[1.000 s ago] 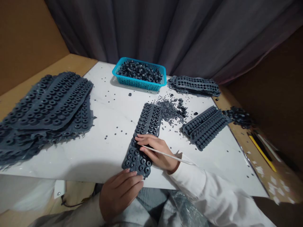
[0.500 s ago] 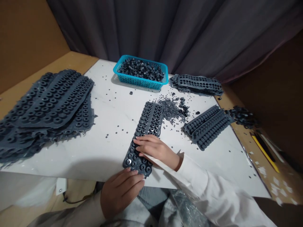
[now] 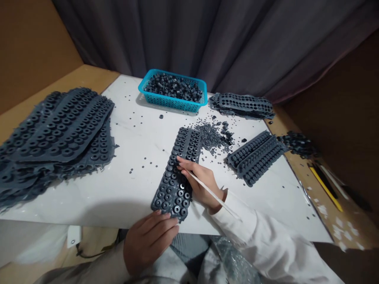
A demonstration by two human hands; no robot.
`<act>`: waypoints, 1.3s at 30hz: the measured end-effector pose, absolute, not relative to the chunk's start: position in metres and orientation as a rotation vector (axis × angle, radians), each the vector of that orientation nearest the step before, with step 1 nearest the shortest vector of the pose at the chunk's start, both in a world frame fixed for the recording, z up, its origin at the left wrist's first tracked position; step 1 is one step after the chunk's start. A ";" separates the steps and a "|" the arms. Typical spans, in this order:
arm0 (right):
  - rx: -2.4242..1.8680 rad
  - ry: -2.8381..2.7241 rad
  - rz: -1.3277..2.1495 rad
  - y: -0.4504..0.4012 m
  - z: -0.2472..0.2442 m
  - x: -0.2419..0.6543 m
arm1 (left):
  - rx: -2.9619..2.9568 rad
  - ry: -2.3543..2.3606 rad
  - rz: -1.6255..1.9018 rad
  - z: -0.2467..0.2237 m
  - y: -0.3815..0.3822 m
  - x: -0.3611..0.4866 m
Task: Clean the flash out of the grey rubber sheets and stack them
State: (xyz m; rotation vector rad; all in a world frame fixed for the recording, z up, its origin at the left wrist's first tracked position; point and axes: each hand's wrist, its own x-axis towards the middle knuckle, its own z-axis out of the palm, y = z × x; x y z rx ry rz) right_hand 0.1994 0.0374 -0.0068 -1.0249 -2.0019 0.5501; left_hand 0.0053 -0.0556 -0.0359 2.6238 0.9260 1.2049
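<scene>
A dark grey moulded rubber sheet [image 3: 169,193] with rows of ring-shaped bumps lies lengthwise on the white tabletop in front of me. My left hand [image 3: 151,240] is closed on its near end, fingertips on top and the thumb out of sight. Over the sheet's middle right, my right hand [image 3: 204,184] pinches a thin white stick [image 3: 219,201]. The stick's back end points toward my right sleeve, and its tip at the bumps is hidden by my fingers. Small grey discs [image 3: 211,136] and some dark rubber pieces [image 3: 226,134] are scattered beside the sheet's far end.
A blue basket [image 3: 173,103] full of small dark parts stands at the back. Stacked bumpy sheets [image 3: 68,126] fill the left side. More sheets [image 3: 256,157] and a perforated stack [image 3: 242,104] lie right. A yellow-handled tool [image 3: 325,187] rests on the wooden edge.
My right hand has turned from lying fairly flat across the sheet into a pinch slightly farther up, uncovering the nearer bumps. The left hand stays at the near end. The view has shifted slightly.
</scene>
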 end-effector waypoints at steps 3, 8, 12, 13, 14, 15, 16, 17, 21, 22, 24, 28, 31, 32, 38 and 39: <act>-0.941 -1.992 0.633 0.040 -0.003 0.198 | 2.625 0.929 1.182 -0.036 -0.057 0.005; -0.835 -2.098 0.758 0.042 -0.002 0.199 | 2.617 0.947 1.192 -0.038 -0.058 0.004; -0.827 -2.163 0.767 0.042 -0.003 0.200 | 2.629 0.907 1.203 -0.042 -0.059 0.002; -0.830 -2.178 0.754 0.042 -0.003 0.200 | 2.629 0.901 1.204 -0.043 -0.059 0.002; -0.837 -2.198 0.730 0.042 -0.003 0.200 | 2.628 0.904 1.206 -0.044 -0.059 0.002; -0.839 -2.231 0.693 0.043 -0.003 0.199 | 2.628 0.906 1.208 -0.045 -0.060 0.002; -0.830 -2.271 0.638 0.043 -0.003 0.199 | 2.625 0.917 1.208 -0.046 -0.060 0.002; -0.808 -2.316 0.567 0.043 -0.004 0.200 | 2.624 0.925 1.206 -0.047 -0.061 0.002; -0.715 -2.421 0.256 0.046 -0.005 0.203 | 2.629 0.918 1.168 -0.050 -0.061 0.001; -0.733 -2.401 0.208 0.046 -0.006 0.204 | 2.632 0.914 1.165 -0.050 -0.060 0.001; -0.816 -2.316 0.163 0.048 -0.006 0.206 | 2.632 0.915 1.173 -0.049 -0.059 0.001; -0.929 -2.149 0.363 0.049 -0.007 0.206 | 2.629 0.931 1.197 -0.046 -0.058 0.003; -0.865 -2.145 0.621 0.049 -0.006 0.203 | 2.624 0.937 1.188 -0.048 -0.060 0.003; -0.849 -2.161 0.665 0.048 -0.006 0.202 | 2.622 0.940 1.181 -0.049 -0.060 0.002; -0.864 -2.178 0.733 0.049 -0.007 0.201 | 2.616 0.948 1.186 -0.051 -0.061 0.003; -0.865 -2.172 0.741 0.049 -0.006 0.201 | 2.614 0.951 1.194 -0.050 -0.061 0.003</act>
